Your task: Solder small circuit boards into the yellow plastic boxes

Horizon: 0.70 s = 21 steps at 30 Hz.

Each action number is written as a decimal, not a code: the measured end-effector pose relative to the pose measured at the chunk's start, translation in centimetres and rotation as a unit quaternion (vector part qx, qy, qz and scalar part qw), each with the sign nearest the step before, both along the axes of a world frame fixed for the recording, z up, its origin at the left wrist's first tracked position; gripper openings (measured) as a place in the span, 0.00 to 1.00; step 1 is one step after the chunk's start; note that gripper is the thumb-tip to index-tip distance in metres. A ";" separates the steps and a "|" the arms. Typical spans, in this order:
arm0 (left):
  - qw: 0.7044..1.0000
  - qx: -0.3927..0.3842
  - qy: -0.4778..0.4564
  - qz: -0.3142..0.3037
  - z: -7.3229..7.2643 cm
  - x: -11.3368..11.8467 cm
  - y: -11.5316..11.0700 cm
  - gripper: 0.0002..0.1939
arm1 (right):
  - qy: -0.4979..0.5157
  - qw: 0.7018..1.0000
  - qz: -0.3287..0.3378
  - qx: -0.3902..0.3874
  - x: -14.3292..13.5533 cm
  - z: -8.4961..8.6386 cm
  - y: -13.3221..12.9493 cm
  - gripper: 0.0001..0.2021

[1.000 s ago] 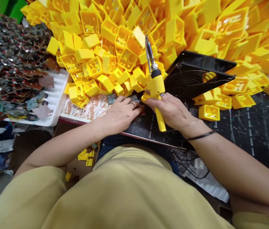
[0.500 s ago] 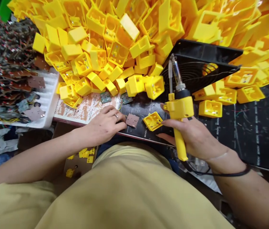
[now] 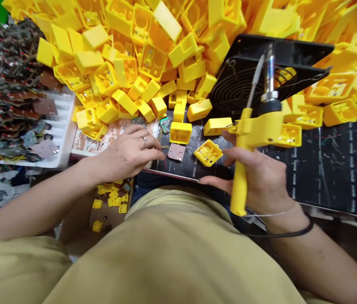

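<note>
My right hand [image 3: 257, 175] is wrapped round the yellow grip of a soldering gun [image 3: 242, 177], whose metal tip and thin feed tube point up and away in front of the black fan. My left hand [image 3: 131, 150] rests at the table's front edge with its fingers curled together. Its fingertips are beside a small brown circuit board [image 3: 177, 152] with thin wires; whether they pinch a wire is hidden. Right of the board lies an open yellow plastic cover [image 3: 208, 153], close to my right fingers. A yellow box [image 3: 180, 133] stands just behind the board.
A large heap of yellow plastic boxes [image 3: 153, 61] fills the back. The black fan [image 3: 238, 90] leans among them. At left, a white foam tray [image 3: 66, 126] bears piled circuit boards [image 3: 7, 84]. A small green board [image 3: 166, 125] lies behind my left hand. Below is a carton with yellow parts [image 3: 115, 198].
The soldering gun has shifted right and its tip farther up. Some yellow boxes have come down from the heap, close behind the brown board and the cover. My left hand has moved slightly left, off the board.
</note>
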<state>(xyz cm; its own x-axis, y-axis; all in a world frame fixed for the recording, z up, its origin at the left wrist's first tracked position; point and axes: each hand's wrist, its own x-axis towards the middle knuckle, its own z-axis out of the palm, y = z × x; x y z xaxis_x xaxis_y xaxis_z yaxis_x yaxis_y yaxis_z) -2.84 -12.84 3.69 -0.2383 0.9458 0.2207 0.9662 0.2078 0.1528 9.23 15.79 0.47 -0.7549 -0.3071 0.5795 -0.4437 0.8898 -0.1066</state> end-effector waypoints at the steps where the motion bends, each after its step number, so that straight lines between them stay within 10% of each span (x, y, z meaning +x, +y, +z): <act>1: 0.999 -0.021 0.036 -0.020 0.3 -0.1 0.1 0.13 | -0.013 1.000 0.017 -0.001 0.0 0.2 0.4 0.26; 10: 0.993 -0.039 0.048 -0.102 -0.9 -1.1 2.0 0.12 | -0.068 0.970 0.229 0.052 -3.2 0.4 1.8 0.11; 16: 0.939 0.134 -0.302 0.092 0.0 -0.2 2.1 0.06 | -0.037 0.982 0.183 -0.021 -2.7 -0.8 0.1 0.11; 19: 0.881 0.128 -0.429 0.152 0.5 0.4 3.4 0.05 | -0.012 0.990 0.130 -0.059 -2.4 -1.5 -1.7 0.17; 21: 0.896 0.086 -0.408 0.152 0.4 0.6 4.3 0.05 | 0.000 0.991 0.100 -0.094 -2.1 -1.5 -2.6 0.23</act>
<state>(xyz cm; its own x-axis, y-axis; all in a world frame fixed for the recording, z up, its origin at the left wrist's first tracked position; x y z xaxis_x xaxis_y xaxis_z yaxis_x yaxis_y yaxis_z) -2.24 -8.57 4.12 -0.6278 0.7783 -0.0074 0.4208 0.3474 0.8380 7.09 13.20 -1.01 -0.6903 -0.3378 0.6398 -0.6090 0.7488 -0.2617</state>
